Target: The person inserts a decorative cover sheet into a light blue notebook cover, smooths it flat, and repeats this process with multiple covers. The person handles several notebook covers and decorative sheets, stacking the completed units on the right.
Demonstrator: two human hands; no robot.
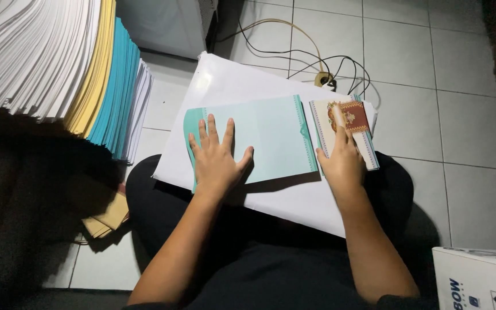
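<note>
Left hand flattens pale-teal scallop-edged card; right hand touches patterned card.

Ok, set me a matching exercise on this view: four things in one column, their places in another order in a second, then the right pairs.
Things:
1. left hand
2. right hand
3. paper stack
4. white box

Places:
A. bottom right corner of the view
B. flat on the pale teal sheet
C. upper left, beside the person's lap
D. on the small patterned card, at the sheet's right

Pairs: 1-B, 2-D, 3-C, 4-A
</note>
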